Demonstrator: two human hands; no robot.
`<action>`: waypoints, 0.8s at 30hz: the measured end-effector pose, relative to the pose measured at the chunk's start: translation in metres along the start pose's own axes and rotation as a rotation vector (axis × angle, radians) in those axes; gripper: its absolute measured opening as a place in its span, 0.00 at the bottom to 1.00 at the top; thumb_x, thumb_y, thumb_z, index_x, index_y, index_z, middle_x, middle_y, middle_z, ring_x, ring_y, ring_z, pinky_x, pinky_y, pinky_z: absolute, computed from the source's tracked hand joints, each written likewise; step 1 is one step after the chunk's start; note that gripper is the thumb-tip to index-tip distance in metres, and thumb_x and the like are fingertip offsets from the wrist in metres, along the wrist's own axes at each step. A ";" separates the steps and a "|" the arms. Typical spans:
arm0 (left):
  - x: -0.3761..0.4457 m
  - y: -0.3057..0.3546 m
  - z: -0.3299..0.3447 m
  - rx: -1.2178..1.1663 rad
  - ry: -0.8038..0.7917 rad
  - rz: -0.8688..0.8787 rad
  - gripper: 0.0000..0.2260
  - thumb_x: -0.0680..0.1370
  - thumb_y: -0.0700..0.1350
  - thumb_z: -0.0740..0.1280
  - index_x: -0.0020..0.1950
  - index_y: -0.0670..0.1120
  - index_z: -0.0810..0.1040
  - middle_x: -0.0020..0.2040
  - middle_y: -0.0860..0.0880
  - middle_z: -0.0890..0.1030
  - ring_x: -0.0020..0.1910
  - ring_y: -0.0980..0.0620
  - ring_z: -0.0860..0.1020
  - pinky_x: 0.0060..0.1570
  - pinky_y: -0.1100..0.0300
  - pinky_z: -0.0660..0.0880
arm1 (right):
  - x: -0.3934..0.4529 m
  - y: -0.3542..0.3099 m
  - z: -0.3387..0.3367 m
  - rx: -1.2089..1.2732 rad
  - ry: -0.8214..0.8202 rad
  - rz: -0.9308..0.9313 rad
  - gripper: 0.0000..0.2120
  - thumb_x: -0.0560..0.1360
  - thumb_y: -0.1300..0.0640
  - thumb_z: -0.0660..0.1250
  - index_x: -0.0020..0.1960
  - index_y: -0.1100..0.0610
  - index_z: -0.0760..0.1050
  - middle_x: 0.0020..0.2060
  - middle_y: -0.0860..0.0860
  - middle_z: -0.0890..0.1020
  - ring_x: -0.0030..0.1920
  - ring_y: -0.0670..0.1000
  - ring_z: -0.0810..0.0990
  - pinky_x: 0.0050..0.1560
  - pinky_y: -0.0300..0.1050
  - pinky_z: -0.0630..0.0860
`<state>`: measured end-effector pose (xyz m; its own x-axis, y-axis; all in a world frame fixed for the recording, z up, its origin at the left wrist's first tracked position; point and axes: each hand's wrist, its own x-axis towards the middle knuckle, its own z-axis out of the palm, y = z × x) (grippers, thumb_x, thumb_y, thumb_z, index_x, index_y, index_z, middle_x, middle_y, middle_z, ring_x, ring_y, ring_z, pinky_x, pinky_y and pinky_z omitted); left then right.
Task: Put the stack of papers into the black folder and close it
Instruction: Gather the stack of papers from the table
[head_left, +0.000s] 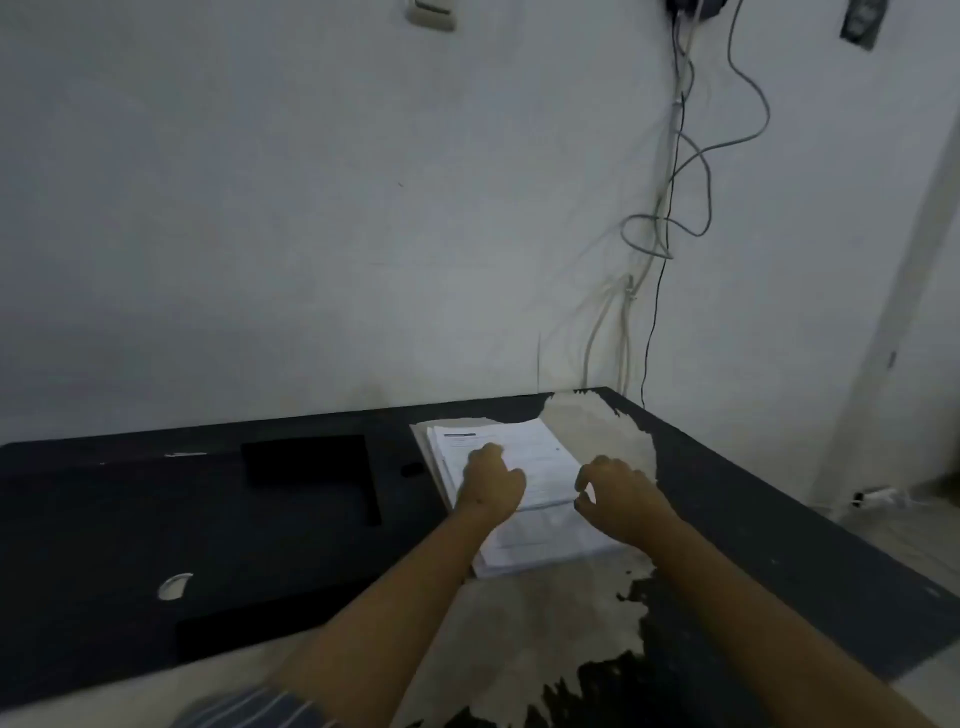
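Head view, dim light, slight blur. Black bench with surface coating worn away in large pale patches on right side and near front edge. Stack of papers lying flat on right part of bench, printed top sheet with dark header bar at far-left corner; lower sheets fanned out toward near edge, stack untidy. Left hand resting on top sheet, fingers curled downward, pressing paper, not closed round anything. Right hand at right near edge of upper sheets, fingers bent and loosely apart, thumb and forefinger nearly pinched; grip on a sheet edge cannot be told. Black folder lying flat on bench left of papers, well apart from both hands, dark against dark surface; open or closed cannot be told. Loose cables hanging down wall behind right bench corner. Striped sleeve at lower edge.
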<state>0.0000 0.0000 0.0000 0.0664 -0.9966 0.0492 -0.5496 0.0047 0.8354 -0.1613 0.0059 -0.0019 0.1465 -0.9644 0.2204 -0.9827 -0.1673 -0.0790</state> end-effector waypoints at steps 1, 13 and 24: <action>0.003 -0.002 0.004 0.068 0.027 -0.061 0.23 0.77 0.44 0.61 0.72 0.40 0.64 0.72 0.39 0.67 0.70 0.42 0.67 0.70 0.51 0.67 | 0.003 0.007 0.005 0.043 -0.008 0.060 0.14 0.77 0.51 0.61 0.57 0.58 0.76 0.57 0.55 0.78 0.55 0.54 0.77 0.60 0.48 0.73; 0.026 -0.014 0.026 0.297 0.093 -0.325 0.31 0.75 0.50 0.63 0.74 0.43 0.54 0.76 0.33 0.52 0.75 0.34 0.54 0.74 0.41 0.55 | 0.041 0.010 0.028 0.573 -0.035 0.490 0.20 0.76 0.52 0.64 0.60 0.66 0.69 0.57 0.62 0.76 0.57 0.60 0.76 0.59 0.50 0.73; 0.031 -0.008 0.011 0.177 0.042 -0.392 0.38 0.76 0.49 0.63 0.78 0.43 0.45 0.77 0.34 0.45 0.75 0.36 0.55 0.74 0.43 0.58 | 0.051 0.003 0.018 0.703 -0.134 0.498 0.14 0.76 0.64 0.61 0.32 0.59 0.64 0.31 0.51 0.66 0.40 0.53 0.71 0.44 0.42 0.68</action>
<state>-0.0032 -0.0323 -0.0110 0.3308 -0.9157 -0.2281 -0.6103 -0.3920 0.6884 -0.1552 -0.0473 -0.0087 -0.2262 -0.9676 -0.1122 -0.6451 0.2351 -0.7270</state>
